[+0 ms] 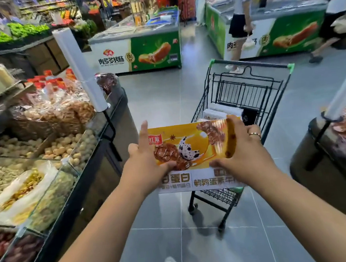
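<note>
Already the flat yellow package is in hand, held out roughly level above the near end of the shopping cart. The left hand takes its left edge, with the index finger stretched up along the side and the thumb pressed on the printed face. The right hand, which wears a ring, wraps its fingers over the right edge, thumb likewise on the front. Both hands pinch the package firmly, and it appears to hang clear of the cart. Beyond it, white boxes lie in the basket, which suggests that some of the shopping is done. What seems left is the lowering: the package has to go down past the wire rim and be let go beside those boxes. To the left runs a counter of loose nuts and dried fruit. Other shoppers stand by the green freezers ahead.
</note>
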`<action>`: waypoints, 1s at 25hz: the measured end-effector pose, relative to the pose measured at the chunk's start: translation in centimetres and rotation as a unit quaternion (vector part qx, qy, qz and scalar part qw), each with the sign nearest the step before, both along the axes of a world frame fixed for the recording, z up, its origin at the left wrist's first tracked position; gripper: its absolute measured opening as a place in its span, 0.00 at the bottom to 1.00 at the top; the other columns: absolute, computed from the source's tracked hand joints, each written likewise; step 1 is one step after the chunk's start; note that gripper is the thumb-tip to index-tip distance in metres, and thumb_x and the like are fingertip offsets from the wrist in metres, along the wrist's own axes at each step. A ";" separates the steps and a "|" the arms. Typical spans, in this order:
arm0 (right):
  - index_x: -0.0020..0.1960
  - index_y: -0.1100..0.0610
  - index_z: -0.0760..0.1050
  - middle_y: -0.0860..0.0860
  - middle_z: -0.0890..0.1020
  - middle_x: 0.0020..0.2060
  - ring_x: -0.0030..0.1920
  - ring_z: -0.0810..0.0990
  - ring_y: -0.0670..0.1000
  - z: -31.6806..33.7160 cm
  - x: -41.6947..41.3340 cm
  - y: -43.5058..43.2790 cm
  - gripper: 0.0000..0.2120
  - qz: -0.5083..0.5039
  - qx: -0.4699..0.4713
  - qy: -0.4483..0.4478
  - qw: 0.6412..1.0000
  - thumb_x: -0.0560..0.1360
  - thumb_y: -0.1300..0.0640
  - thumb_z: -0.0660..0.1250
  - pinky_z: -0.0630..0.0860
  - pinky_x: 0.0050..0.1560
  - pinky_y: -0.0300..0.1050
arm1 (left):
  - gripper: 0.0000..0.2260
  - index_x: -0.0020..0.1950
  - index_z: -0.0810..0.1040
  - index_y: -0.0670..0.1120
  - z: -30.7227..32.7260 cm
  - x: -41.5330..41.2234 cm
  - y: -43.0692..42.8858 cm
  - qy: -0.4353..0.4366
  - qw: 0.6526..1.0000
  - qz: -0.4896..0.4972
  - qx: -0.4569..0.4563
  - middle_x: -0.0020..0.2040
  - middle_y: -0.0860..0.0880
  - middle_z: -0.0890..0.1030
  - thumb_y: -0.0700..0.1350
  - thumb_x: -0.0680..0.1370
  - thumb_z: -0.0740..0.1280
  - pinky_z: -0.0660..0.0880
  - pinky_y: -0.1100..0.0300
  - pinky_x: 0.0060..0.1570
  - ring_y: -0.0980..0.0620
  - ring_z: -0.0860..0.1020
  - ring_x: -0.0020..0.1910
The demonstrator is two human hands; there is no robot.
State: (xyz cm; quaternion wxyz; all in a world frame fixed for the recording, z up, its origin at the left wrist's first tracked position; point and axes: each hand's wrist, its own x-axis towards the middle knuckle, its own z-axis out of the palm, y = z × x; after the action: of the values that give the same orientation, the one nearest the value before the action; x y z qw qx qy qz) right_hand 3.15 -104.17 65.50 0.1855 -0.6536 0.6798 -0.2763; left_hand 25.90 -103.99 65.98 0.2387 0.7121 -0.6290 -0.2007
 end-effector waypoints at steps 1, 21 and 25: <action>0.71 0.35 0.46 0.55 0.59 0.66 0.56 0.76 0.59 -0.2 -0.1 -1.2 0.53 -0.009 0.007 0.007 1.000 0.61 0.47 0.81 0.74 0.59 0.54 | 0.52 0.75 0.35 0.64 -0.4 0.0 -1.9 0.004 1.000 -0.011 0.006 0.60 0.45 0.66 0.55 0.70 0.75 0.73 0.50 0.57 0.44 0.77 0.51; 0.74 0.42 0.55 0.57 0.65 0.64 0.57 0.76 0.60 -11.8 -1.3 -23.0 0.45 -0.198 0.180 0.003 0.963 0.64 0.45 0.78 0.74 0.59 0.53 | 0.32 0.60 0.61 0.56 -12.0 -2.1 -32.0 -0.009 0.980 -0.164 0.111 0.60 0.49 0.72 0.53 0.66 0.79 0.79 0.47 0.52 0.47 0.78 0.52; 0.75 0.41 0.54 0.57 0.64 0.62 0.52 0.76 0.59 -14.2 -3.0 -26.1 0.41 -0.152 0.215 0.018 0.965 0.69 0.48 0.73 0.74 0.52 0.48 | 0.40 0.73 0.57 0.56 -14.1 -3.6 -35.1 -0.093 0.970 -0.181 0.131 0.63 0.47 0.70 0.54 0.68 0.76 0.77 0.48 0.56 0.42 0.77 0.57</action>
State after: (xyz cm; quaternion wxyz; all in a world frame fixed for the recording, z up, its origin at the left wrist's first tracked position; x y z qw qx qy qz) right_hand 0.14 -130.24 51.33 0.2653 -0.4921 0.8177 -0.1371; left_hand 22.31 -139.04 51.89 0.0434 0.6271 -0.7349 -0.2545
